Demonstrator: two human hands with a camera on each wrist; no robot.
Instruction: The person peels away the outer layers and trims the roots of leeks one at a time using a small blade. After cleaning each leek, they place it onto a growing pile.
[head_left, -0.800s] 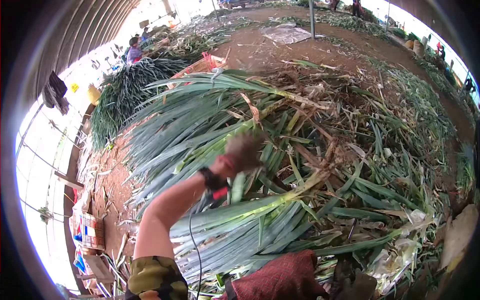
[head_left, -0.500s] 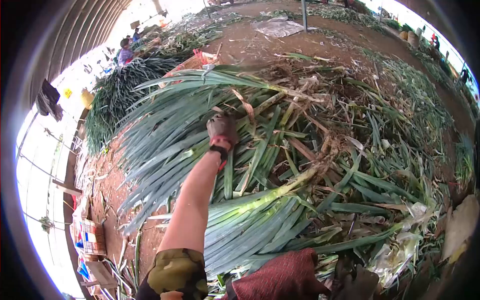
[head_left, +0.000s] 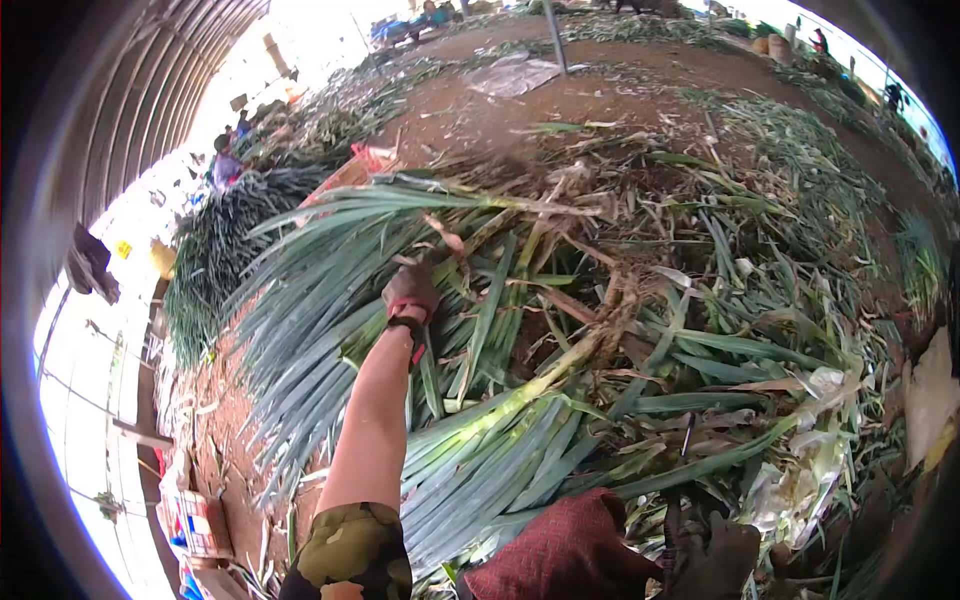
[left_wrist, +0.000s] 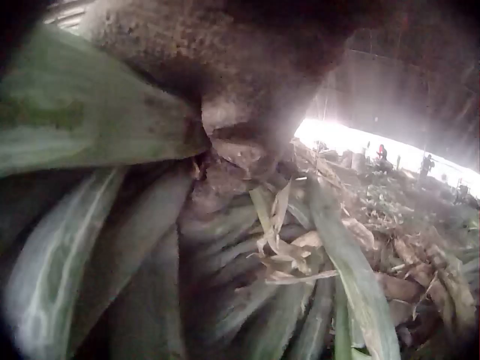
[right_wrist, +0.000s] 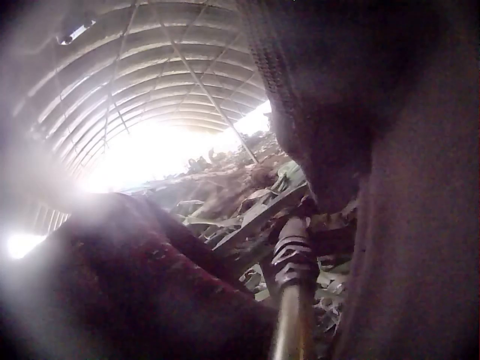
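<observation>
My gloved left hand (head_left: 412, 290) reaches into a heap of long green leeks (head_left: 310, 270). In the left wrist view the dark glove (left_wrist: 225, 60) closes over a broad leek leaf (left_wrist: 82, 112), its fingertips partly hidden among the leaves. Nearer to me, a single leek (head_left: 530, 385) lies with its muddy roots to the right. At the lower edge my gloved right hand (head_left: 720, 555) sits low beside a red patterned sleeve (head_left: 555, 550). It holds a slim metal rod with a ridged collar (right_wrist: 292, 262); most of its fingers are hidden.
Loose leaves and dry husks (head_left: 730, 350) spread over the right side. Clear plastic (head_left: 790, 490) lies at the lower right. A red crate (head_left: 350, 175) stands behind the heap, with a darker leek pile (head_left: 230, 240) and a person (head_left: 226, 165) beyond. A post (head_left: 555, 40) rises behind.
My left hand has gone from a blurred sweep above the near leeks to the leaves of the heap farther off, where it now grips. The right hand stays low; the view has turned slightly.
</observation>
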